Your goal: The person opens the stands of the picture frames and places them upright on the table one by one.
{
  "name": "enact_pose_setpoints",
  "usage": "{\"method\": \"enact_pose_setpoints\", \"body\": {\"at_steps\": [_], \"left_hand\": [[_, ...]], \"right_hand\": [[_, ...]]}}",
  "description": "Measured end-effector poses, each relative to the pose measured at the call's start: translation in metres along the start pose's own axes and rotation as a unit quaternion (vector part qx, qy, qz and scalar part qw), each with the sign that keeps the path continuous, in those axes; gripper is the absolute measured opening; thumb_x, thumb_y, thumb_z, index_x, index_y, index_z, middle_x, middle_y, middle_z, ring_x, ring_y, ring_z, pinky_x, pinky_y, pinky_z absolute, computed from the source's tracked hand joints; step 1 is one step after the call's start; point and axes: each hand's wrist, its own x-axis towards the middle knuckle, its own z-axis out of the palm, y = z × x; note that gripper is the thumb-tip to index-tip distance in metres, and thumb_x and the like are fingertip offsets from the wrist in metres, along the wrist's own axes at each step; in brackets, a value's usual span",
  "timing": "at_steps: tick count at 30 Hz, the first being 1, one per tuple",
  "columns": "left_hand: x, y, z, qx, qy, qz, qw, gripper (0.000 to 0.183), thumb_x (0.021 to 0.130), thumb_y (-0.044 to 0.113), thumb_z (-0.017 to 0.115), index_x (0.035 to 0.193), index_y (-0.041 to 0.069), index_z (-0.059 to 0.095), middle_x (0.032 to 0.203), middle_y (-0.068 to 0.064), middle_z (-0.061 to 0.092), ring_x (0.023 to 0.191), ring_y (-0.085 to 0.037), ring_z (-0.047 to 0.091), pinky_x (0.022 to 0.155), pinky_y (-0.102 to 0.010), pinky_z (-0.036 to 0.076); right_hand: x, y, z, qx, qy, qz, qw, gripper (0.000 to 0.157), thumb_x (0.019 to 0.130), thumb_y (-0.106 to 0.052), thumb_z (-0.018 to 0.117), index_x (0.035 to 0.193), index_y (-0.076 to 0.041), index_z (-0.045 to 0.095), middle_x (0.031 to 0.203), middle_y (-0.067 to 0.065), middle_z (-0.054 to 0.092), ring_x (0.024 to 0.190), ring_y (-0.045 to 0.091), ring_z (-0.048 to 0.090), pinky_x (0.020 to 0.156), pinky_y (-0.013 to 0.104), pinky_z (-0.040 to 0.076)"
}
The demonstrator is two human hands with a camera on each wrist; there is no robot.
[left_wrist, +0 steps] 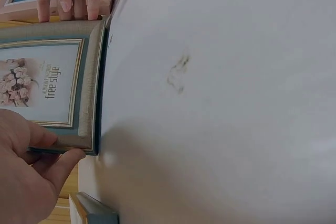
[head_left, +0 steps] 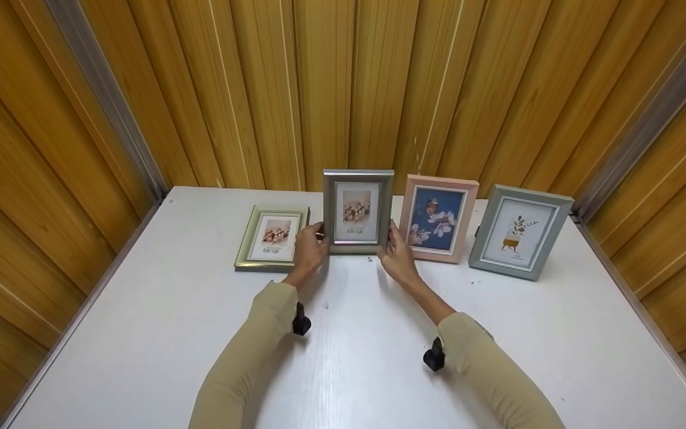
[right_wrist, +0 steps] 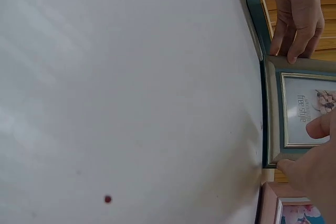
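Here: white table [head_left: 349, 363], wood-grain walls [head_left: 325, 83], held frame [head_left: 358, 211].

Held frame [head_left: 358, 213] metallic-looking, glossy; tabletop [head_left: 367, 357] smooth, shiny; wall [head_left: 325, 89] wood-grained; sleeves [head_left: 242, 351] matt cloth.

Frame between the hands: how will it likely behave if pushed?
Probably stiff: the upright frame looks thick-edged and straight. It might tip if pushed near its top, being much taller than it is deep. It may also slide, since the white table looks smooth and shiny.
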Motion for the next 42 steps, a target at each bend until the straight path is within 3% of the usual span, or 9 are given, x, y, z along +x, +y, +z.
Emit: {"method": "enact_pose_setpoints", "body": {"at_steps": [10, 25, 29, 34, 39, 42], "left_hand": [[0.004, 0.008, 0.002, 0.038, -0.008, -0.006, 0.9992, 0.022, 0.087, -0.012, 0.061, 0.108, -0.010, 0.070, 0.103, -0.025, 0.074, 0.095, -0.036, 0.071, 0.084, -0.045, 0.060], [-0.003, 0.008, 0.002, 0.036, -0.024, -0.024, 0.9988, 0.032, 0.090, -0.005, 0.061, 0.121, -0.011, 0.064, 0.111, -0.026, 0.071, 0.103, -0.039, 0.069, 0.093, -0.048, 0.057], [-0.005, 0.009, 0.000, 0.033, -0.031, -0.027, 0.9986, 0.035, 0.091, -0.004, 0.060, 0.125, -0.013, 0.061, 0.114, -0.028, 0.070, 0.107, -0.040, 0.068, 0.095, -0.048, 0.056], [-0.010, 0.007, -0.008, 0.035, -0.040, -0.034, 0.9980, 0.040, 0.090, -0.002, 0.062, 0.128, -0.014, 0.059, 0.117, -0.028, 0.069, 0.108, -0.040, 0.068, 0.095, -0.050, 0.056], [-0.017, 0.000, -0.028, 0.015, -0.036, -0.037, 0.9986, 0.042, 0.090, -0.003, 0.060, 0.130, -0.014, 0.057, 0.116, -0.029, 0.068, 0.108, -0.040, 0.067, 0.096, -0.051, 0.055], [-0.025, -0.007, -0.044, 0.016, -0.026, -0.028, 0.9991, 0.039, 0.090, -0.003, 0.060, 0.129, -0.013, 0.058, 0.113, -0.028, 0.067, 0.105, -0.040, 0.066, 0.094, -0.052, 0.054]], "right_hand": [[-0.002, -0.010, -0.009, -0.043, -0.042, 0.020, 0.998, 0.087, 0.092, 0.007, 0.053, 0.162, 0.002, 0.001, 0.167, 0.029, 0.018, 0.154, 0.042, 0.024, 0.126, 0.049, 0.025], [-0.005, -0.012, -0.017, -0.065, -0.074, 0.043, 0.994, 0.089, 0.095, -0.002, 0.060, 0.162, 0.003, 0.002, 0.165, 0.029, 0.024, 0.153, 0.042, 0.028, 0.126, 0.049, 0.025], [-0.010, -0.013, -0.019, -0.092, -0.069, 0.044, 0.992, 0.082, 0.096, -0.005, 0.059, 0.161, 0.004, 0.010, 0.162, 0.030, 0.028, 0.150, 0.044, 0.032, 0.124, 0.052, 0.027], [-0.020, -0.019, -0.022, -0.108, -0.064, 0.055, 0.991, 0.067, 0.095, -0.002, 0.057, 0.154, 0.012, 0.029, 0.154, 0.036, 0.039, 0.141, 0.049, 0.045, 0.117, 0.054, 0.040], [-0.030, -0.025, -0.021, -0.123, -0.055, 0.063, 0.989, 0.049, 0.094, -0.002, 0.057, 0.140, 0.013, 0.051, 0.138, 0.032, 0.059, 0.126, 0.045, 0.061, 0.105, 0.047, 0.053], [-0.037, -0.026, -0.016, -0.128, -0.055, 0.047, 0.989, 0.040, 0.093, -0.002, 0.058, 0.130, 0.014, 0.059, 0.123, 0.029, 0.068, 0.115, 0.041, 0.068, 0.096, 0.040, 0.058]]}}
